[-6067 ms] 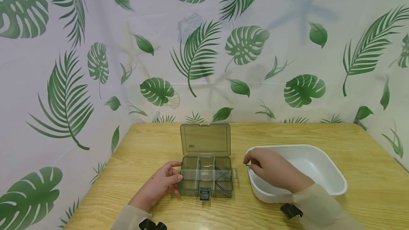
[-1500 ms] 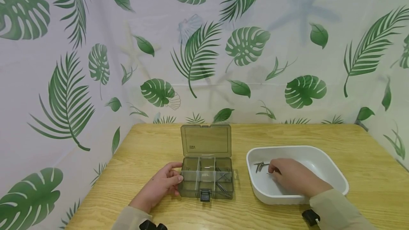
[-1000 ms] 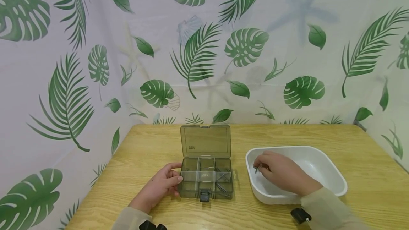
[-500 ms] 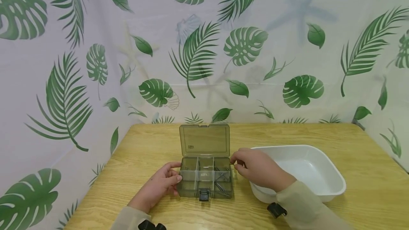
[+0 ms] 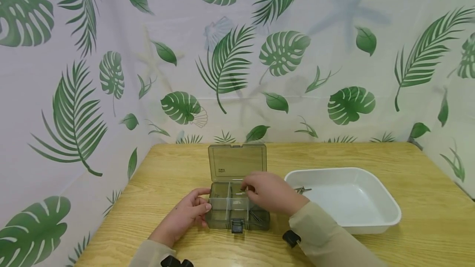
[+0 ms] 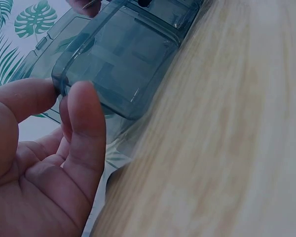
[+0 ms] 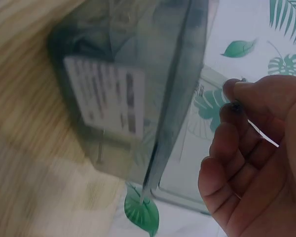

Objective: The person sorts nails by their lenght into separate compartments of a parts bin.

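A smoky, see-through compartment box (image 5: 219,204) stands on the table with its lid (image 5: 237,162) raised. My left hand (image 5: 189,213) holds the box at its left side; in the left wrist view the thumb (image 6: 87,123) and a finger meet its corner. Over the box's back middle compartment is my right hand (image 5: 272,190), its thumb and forefinger pinching a small metal screw (image 7: 236,105), mostly hidden by the fingers. Thin metal screws (image 5: 256,216) lie in the front right compartment. The hand covers much of the back right compartment.
To the right stands a white tray (image 5: 386,201) with several small screws (image 5: 302,189) at its left end, partly behind the right forearm. A black latch (image 5: 237,226) hangs at the box's front. Leaf-patterned cloth (image 5: 237,73) rises behind the wooden table (image 5: 178,164).
My right hand has gone from the white tray leftward to above the box, carrying a screw. The left hand has stayed at the box's left side.
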Demonstrator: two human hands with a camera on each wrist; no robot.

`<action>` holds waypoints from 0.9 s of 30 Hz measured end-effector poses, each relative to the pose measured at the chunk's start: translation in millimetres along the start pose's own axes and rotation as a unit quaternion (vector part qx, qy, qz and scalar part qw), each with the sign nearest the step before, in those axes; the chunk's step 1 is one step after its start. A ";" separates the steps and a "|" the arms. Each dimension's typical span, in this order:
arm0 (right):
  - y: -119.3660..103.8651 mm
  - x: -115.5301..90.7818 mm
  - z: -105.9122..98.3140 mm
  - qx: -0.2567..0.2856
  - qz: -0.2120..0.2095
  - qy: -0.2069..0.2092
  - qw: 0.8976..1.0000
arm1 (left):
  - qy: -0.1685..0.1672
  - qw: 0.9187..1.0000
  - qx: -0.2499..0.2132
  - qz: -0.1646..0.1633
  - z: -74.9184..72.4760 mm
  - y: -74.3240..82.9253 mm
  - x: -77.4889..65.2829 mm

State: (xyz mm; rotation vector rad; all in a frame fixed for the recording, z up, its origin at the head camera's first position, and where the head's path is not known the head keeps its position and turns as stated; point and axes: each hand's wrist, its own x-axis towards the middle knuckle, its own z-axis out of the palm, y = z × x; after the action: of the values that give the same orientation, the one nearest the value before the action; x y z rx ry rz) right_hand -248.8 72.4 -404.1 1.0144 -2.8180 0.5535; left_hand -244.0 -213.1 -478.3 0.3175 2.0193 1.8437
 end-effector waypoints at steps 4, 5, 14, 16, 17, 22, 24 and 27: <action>-5.0 6.8 2.6 -0.004 0.004 -0.001 1.000 | -0.001 1.000 0.000 0.005 -0.6 -0.5 0.1; -5.5 7.8 2.9 -0.002 0.007 -0.002 1.000 | -0.002 1.000 0.000 0.006 -0.5 -0.4 -0.1; -4.1 3.0 0.4 0.015 0.032 -0.004 0.999 | -0.003 1.000 -0.001 0.004 -0.8 0.7 -1.2; -2.3 0.2 -1.2 0.019 0.035 -0.001 0.999 | -0.001 1.000 0.000 0.003 -1.5 0.7 -1.3; -0.9 -1.6 -2.3 0.019 0.039 -0.001 0.999 | 0.000 1.000 0.001 0.002 -1.8 0.6 -1.2; 10.6 -16.7 -8.6 0.013 0.061 0.009 0.998 | 0.004 1.000 0.004 -0.003 -2.1 -1.4 0.2; 17.0 -24.6 -11.8 0.013 0.070 0.011 0.997 | 0.005 1.000 0.004 -0.003 -2.3 -2.2 0.5; 28.6 -37.0 -17.0 0.009 0.079 0.014 0.997 | 0.007 1.000 0.003 -0.004 -3.1 -2.7 0.6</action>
State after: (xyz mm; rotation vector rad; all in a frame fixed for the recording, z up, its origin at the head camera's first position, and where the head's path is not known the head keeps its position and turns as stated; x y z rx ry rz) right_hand -238.7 121.1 -404.8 0.7844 -2.8905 0.6048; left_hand -245.7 -215.9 -480.8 0.2982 2.0314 1.8400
